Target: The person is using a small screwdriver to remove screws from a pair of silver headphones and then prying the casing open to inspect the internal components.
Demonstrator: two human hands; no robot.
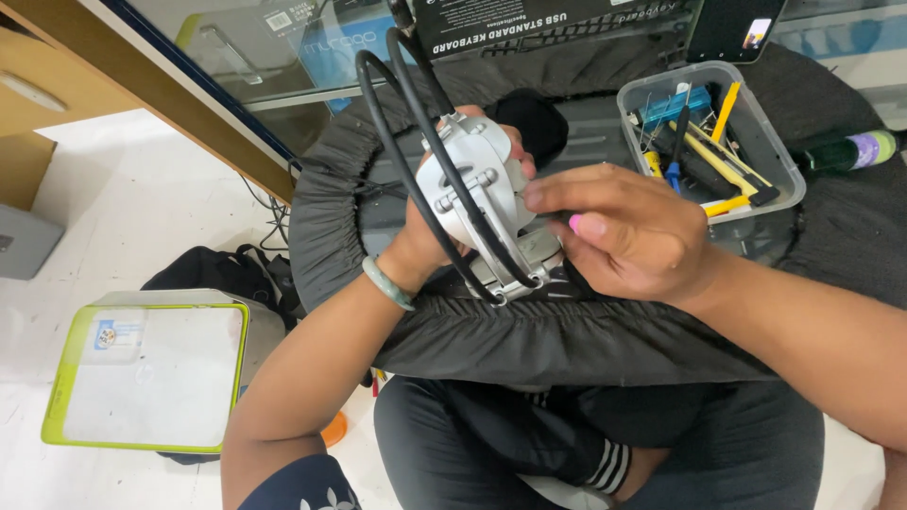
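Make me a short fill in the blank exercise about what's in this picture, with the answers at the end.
1. The left hand holds a silver device with black ____ looping over it.
2. The left wrist wears a pale green ____.
3. The clear plastic tub holds ____.
4. The right hand has a ____ painted fingernail.

Answers: cables; bangle; tools; pink

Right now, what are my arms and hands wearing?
Both forearms are bare, no sleeves or gloves. The left hand has a pale green bangle at its wrist. The right hand wears nothing; one fingernail is painted pink.
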